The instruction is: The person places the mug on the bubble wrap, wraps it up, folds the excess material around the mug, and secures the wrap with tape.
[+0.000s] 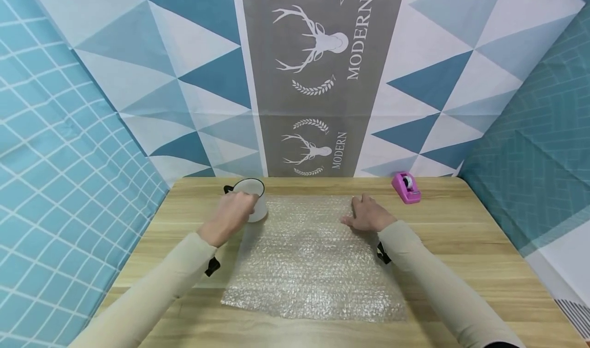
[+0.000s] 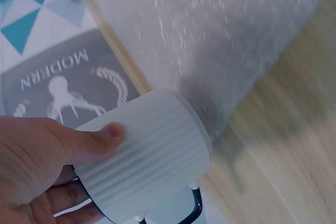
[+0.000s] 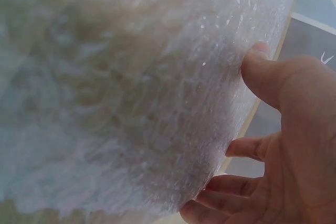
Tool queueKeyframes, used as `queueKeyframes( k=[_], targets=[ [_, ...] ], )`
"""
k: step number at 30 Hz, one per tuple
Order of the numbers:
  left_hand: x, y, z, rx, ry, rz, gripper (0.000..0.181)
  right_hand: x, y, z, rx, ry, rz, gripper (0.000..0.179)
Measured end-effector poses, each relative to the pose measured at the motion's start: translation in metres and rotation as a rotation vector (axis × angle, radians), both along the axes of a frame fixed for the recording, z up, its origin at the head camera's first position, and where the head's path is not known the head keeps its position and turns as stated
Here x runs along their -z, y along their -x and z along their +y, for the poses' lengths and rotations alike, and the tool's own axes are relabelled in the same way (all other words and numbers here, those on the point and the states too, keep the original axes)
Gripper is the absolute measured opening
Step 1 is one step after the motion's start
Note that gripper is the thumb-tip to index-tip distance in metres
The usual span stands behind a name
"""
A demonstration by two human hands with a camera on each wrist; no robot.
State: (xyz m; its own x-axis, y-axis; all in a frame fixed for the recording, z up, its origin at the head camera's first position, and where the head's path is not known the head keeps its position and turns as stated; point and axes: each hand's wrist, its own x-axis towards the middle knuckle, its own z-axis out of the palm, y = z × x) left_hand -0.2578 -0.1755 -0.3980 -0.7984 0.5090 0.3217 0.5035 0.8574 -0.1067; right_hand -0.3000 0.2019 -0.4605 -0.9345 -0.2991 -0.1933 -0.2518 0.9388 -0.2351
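A white ribbed mug [image 1: 254,210] with a dark rim and a dark handle is at the far left corner of a sheet of clear bubble wrap [image 1: 309,266]. My left hand [image 1: 232,212] grips the mug [image 2: 152,150] at its rim, the thumb lying along the outer wall. Whether the mug's base touches the surface below is hard to tell. At the sheet's far right corner, my right hand [image 1: 367,213] rests on the bubble wrap [image 3: 147,93]. Its thumb lies on top and its other fingers reach along the edge, spread apart.
A pink tape dispenser [image 1: 406,187] stands at the back right of the wooden table [image 1: 461,266]. Behind the table's far edge hangs a patterned cloth [image 1: 313,148] with deer heads and triangles. A blue checked cloth [image 1: 60,184] runs along the left side.
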Motion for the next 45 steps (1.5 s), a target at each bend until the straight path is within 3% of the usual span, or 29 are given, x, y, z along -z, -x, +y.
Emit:
queueKeyframes(
  k=[13, 21, 35, 40, 45],
  targets=[
    [0.011, -0.031, 0.046, 0.142, 0.042, 0.103, 0.019, 0.005, 0.0, 0.003, 0.004, 0.006, 0.003, 0.07],
    [0.017, -0.047, 0.069, 0.155, 0.104, 0.144, 0.021, 0.007, 0.001, 0.002, -0.004, -0.001, 0.003, 0.072],
    [0.02, -0.055, 0.11, 0.192, 0.135, 0.196, 0.019, 0.003, 0.005, 0.004, 0.006, -0.001, 0.014, 0.067],
    [0.019, -0.059, 0.129, 0.207, 0.14, 0.166, 0.017, 0.003, 0.005, 0.004, 0.004, 0.018, 0.016, 0.065],
    [0.021, -0.06, 0.144, 0.194, 0.14, 0.178, 0.015, 0.004, 0.005, 0.005, 0.003, 0.015, 0.031, 0.065]
  ],
)
